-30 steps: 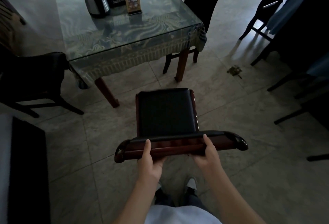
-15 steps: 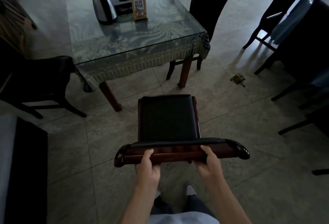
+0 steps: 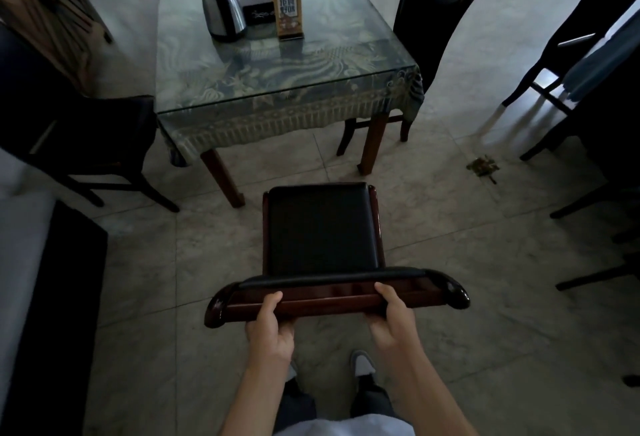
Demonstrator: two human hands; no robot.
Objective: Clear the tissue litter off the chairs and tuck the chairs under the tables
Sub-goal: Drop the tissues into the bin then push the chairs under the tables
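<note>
Two hands, your left hand point(image 3: 270, 325) and right hand point(image 3: 393, 318), grip the dining chair point(image 3: 322, 228) top rail, seat facing the glass-topped table point(image 3: 277, 65).

Chair legs point(image 3: 266, 228) mostly hidden under seat, floor litter point(image 3: 483, 167) perhaps leaves, unclear

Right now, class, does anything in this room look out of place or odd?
Yes: a small brownish clump of litter lies on the floor tiles right of the table. The chair gripped by the left hand and right hand stands short of the table, not tucked under.
</note>
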